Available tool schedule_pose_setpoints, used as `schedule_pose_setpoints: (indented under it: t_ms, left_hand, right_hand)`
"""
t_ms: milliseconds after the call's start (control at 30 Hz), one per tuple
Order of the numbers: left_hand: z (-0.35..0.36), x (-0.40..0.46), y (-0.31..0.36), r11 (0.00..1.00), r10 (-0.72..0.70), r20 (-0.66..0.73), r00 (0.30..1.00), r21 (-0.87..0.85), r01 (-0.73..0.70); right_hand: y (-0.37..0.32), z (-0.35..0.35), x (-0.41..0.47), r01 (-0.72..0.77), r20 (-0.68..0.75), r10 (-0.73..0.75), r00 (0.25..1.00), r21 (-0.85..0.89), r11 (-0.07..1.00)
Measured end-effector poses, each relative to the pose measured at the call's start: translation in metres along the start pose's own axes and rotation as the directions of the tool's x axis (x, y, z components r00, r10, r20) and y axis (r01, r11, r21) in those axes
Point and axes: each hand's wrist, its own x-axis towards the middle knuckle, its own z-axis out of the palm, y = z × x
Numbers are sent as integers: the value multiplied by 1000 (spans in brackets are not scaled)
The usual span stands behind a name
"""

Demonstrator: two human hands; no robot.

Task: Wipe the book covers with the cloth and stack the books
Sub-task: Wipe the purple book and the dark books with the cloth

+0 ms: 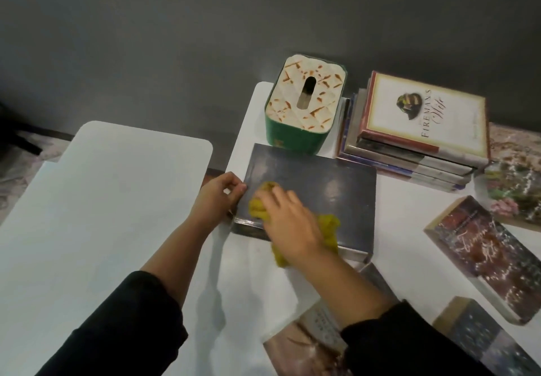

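Observation:
A dark blue book [322, 188] lies flat on the white table [395, 214] in front of me. My left hand [218, 195] grips its left edge, fingers curled round the cover. My right hand [288, 223] presses a crumpled yellow cloth [329, 227] onto the cover's near left part; cloth shows on both sides of the hand. A stack of several books [418, 132] with a cream cover on top stands at the back right.
A green tissue box [301, 109] stands just behind the dark book. Loose books lie at right [486, 255], bottom right [480, 343] and under my right forearm [307, 343]. A second white table [102, 200] sits to the left. A floral cloth [515, 182] lies far right.

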Motion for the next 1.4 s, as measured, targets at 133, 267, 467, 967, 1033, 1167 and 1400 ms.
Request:
schedule_pose_setpoints:
  t_ms: [133,267,467,967,1033,1167,1400]
  left_hand:
    - [-2,4,2,998,2,40,999,68,-5]
    - [-4,7,0,996,-21,58,998,85,16]
    - [2,-10,0,976,-4,-4,1000,216,5]
    - [8,-43,-4,979,-109,79,991,179,94]
    - [9,-48,-3,979,-130,101,986,171,112]
    - [5,-53,1,968,-191,158,969,191,160]
    - [17,-47,79,949,236,-137,962,246,-198]
  right_hand:
    - [58,-21,-16,-313,-28,314,949,30,949]
    - [93,-34,-21,-471,-97,472,876,29,881]
    - [105,-37,-32,-669,4,699,715,291,684]
    - [123,-44,-39,-548,62,577,814,411,729]
    - [125,-45,-41,-535,63,564,823,418,734]
    - [127,-39,-45,-524,62,558,827,443,727]
    - [144,-62,-74,-361,-286,777,560,760,540]
